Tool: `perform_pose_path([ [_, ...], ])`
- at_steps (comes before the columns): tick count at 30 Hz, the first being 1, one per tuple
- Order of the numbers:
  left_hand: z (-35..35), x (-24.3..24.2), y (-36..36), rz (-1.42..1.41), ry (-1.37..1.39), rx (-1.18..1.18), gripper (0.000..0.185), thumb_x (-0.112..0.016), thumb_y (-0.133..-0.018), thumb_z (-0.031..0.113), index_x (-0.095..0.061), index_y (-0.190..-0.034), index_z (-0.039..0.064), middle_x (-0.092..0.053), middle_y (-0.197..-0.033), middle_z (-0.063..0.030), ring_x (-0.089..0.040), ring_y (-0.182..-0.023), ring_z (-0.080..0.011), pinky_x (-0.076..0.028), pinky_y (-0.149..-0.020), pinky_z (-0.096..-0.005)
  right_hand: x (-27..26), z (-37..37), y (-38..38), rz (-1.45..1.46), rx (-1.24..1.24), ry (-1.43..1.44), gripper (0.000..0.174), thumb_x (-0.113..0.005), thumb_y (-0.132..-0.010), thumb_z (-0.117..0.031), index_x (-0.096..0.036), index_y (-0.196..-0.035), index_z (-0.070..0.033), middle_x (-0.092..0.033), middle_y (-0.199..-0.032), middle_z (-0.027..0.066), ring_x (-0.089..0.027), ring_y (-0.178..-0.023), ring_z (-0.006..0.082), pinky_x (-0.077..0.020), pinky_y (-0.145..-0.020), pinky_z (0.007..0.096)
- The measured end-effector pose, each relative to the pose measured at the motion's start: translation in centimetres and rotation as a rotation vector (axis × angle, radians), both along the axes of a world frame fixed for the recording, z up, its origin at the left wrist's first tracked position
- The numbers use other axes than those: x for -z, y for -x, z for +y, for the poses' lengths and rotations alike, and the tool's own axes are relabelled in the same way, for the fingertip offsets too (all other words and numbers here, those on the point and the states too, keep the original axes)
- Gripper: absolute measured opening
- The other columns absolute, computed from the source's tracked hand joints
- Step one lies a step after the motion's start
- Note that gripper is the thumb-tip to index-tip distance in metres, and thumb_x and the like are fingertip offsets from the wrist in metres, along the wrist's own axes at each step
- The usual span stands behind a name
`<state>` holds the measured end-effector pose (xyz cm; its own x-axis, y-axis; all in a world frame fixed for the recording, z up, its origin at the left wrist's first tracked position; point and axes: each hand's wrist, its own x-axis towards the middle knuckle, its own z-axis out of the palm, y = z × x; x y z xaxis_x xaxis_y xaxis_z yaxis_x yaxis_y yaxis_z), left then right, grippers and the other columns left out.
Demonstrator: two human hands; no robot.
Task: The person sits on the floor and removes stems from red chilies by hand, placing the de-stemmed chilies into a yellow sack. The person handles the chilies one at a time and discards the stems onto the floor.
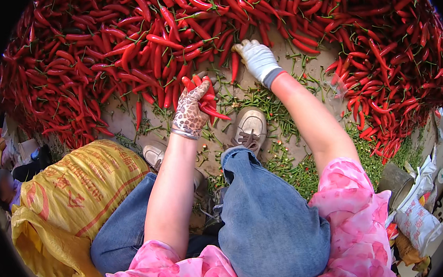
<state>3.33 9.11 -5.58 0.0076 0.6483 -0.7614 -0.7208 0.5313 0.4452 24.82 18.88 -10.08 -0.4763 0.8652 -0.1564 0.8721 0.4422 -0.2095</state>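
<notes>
My left hand (191, 108), in a leopard-print glove, is closed around several red chilli peppers (212, 111) whose ends stick out on both sides. It is in front of the near edge of a large heap of red chillies (134, 53). My right hand (257, 59) wears a white knit glove with a grey cuff and reaches to the heap's edge, fingers curled downward. Right beside its fingertips is a red chilli (235, 68); whether the fingers grip it is hidden. Green chilli stems (271, 103) litter the ground below both hands.
My shoe (251, 127) stands among the stems. A full yellow woven sack (85, 182) bearing writing leans by my left leg. More chillies (381, 96) pile up at right, near a grey container (395, 183) and a white printed bag (418, 222). Another person is partly visible at far left.
</notes>
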Motion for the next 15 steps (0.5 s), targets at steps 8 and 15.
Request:
perform_pose_path([
  [8,0.6,-1.6,-1.1,0.023,-0.103,-0.041,0.031,-0.065,-0.089,0.009,-0.054,-0.119,0.009,-0.063,-0.105,-0.0056,-0.063,-0.091,-0.0163,-0.053,-0.081,-0.0315,-9.6,-6.3,1.3,0.645,0.119,0.647,0.042,-0.062,-0.085,-0.049,-0.068,-0.093,-0.008,-0.067,-0.087,0.0138,-0.065,-0.084,0.0306,-0.0506,-0.075,0.0371],
  [15,0.1,-2.7,-1.6,0.068,-0.079,0.217,0.03,-0.064,-0.086,-0.001,-0.058,-0.115,0.006,-0.062,-0.107,-0.0068,-0.062,-0.096,-0.0179,-0.053,-0.084,-0.0321,-9.1,-8.8,1.4,0.702,-0.003,0.661,0.032,-0.061,-0.087,-0.04,-0.069,-0.087,-0.009,-0.067,-0.084,0.0107,-0.065,-0.079,0.0302,-0.0506,-0.068,0.0389],
])
